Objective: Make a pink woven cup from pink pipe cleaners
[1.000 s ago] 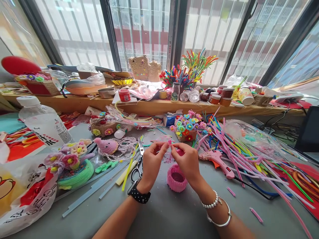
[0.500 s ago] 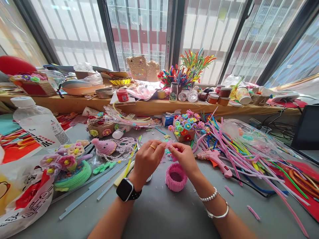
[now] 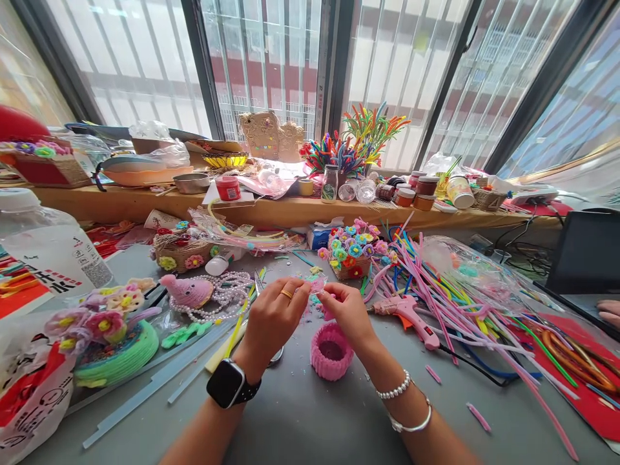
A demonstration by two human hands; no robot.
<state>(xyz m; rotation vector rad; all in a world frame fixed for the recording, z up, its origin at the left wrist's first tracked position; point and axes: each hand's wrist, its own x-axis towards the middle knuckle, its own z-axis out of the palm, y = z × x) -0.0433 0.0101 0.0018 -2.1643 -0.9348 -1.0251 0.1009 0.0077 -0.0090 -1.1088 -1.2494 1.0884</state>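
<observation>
Over the middle of the grey table, my left hand [image 3: 276,320] and my right hand [image 3: 349,318] meet, fingertips pinched together. Between them is a small, see-through pinkish piece [image 3: 317,284]; its exact kind is too small to make out. Just below my fingers stands a round, ribbed pink fuzzy pot [image 3: 332,367], open at the top. A pink glue gun [image 3: 409,318] lies on its side to the right of my right hand. Scissors [image 3: 259,281] lie partly hidden behind my left hand.
Clear glue sticks [image 3: 159,381], a pink cone-shaped figure [image 3: 190,290] and bead strings lie left. Pink and coloured pipe cleaners [image 3: 436,284] spread right. Flower baskets [image 3: 356,266] stand behind. Another person's hand [image 3: 609,312] rests by a laptop [image 3: 584,258] at the right edge.
The view has turned slightly right, so things appear shifted left. Another person's hand now shows by the laptop. My hands keep their pinch on the small pinkish piece.
</observation>
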